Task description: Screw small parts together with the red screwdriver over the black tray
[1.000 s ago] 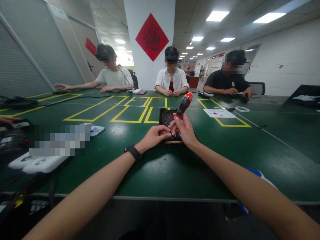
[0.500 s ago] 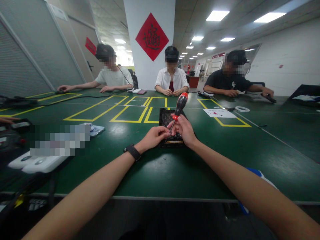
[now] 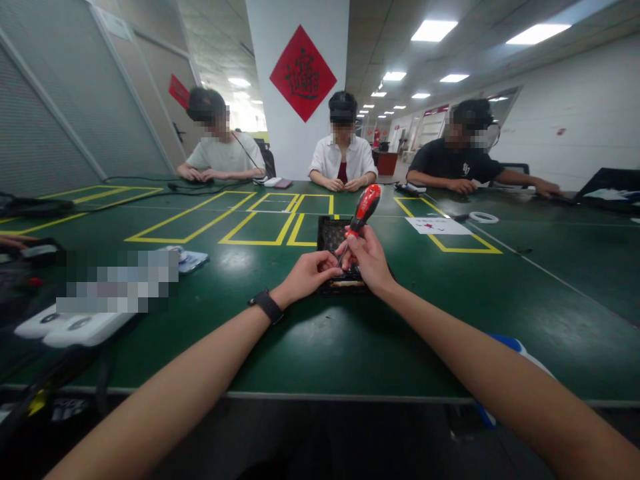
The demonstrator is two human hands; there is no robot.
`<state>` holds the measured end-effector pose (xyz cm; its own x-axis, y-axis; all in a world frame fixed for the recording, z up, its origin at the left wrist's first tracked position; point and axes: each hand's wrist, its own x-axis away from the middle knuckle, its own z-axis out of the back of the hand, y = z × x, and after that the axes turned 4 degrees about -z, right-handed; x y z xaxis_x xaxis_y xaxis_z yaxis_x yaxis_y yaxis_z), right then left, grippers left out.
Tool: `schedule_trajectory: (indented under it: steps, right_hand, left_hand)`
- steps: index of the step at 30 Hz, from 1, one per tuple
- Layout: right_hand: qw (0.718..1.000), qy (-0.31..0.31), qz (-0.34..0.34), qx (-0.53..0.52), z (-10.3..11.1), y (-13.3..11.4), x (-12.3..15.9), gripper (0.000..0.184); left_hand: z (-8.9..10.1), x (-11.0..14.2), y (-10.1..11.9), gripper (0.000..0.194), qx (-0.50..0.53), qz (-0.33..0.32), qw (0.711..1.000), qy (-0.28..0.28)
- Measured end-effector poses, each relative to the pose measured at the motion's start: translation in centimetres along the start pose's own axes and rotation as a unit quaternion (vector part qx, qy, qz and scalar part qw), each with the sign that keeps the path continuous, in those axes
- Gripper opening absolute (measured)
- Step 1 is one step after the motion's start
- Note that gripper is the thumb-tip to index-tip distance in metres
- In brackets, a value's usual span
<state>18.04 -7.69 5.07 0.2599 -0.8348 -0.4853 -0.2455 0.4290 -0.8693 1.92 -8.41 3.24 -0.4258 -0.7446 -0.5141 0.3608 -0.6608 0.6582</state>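
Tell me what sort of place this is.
Probably an office-like shared workroom: a long green table with yellow outlines, people seated across it, and ceiling lights.

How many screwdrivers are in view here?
1: the red-and-black screwdriver, held tilted in the right hand, its shaft angled down toward the left hand, over the black case. Others may be hidden from this view.

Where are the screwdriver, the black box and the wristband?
Screwdriver [image 3: 367, 205], head view: on the handle.
Black box [image 3: 343, 291], head view: on its near wall.
Wristband [image 3: 267, 307], head view: on the middle of the strap.
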Motion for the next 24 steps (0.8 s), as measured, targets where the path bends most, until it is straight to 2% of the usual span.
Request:
schedule_trajectory:
  steps: [6,12,20,22,24]
  right_hand:
    - [1.000,0.006,-0.019,-0.003,0.19,-0.04,0.07,0.039]
    - [1.000,0.022,-0.008,0.006,-0.03,-0.20,0.18,0.038]
    - [1.000,0.014,0.001,0.005,-0.15,-0.32,0.22,0.034]
    - [1.000,0.024,0.000,0.009,-0.15,-0.45,0.27,0.032]
    - [0.998,0.059,0.010,0.021,-0.06,-0.67,0.23,0.030]
  left_hand:
    - [0.01,-0.04,-0.01,0.028,0.022,-0.008,0.999,-0.023]
    - [-0.18,-0.13,0.09,0.030,0.030,0.012,0.999,0.009]
    - [-0.06,-0.02,0.09,0.026,0.012,-0.003,1.000,-0.010]
    - [-0.01,-0.09,0.16,0.026,0.009,-0.014,1.000,-0.018]
    - [0.11,-0.28,0.11,0.027,-0.013,-0.019,1.000,0.000]
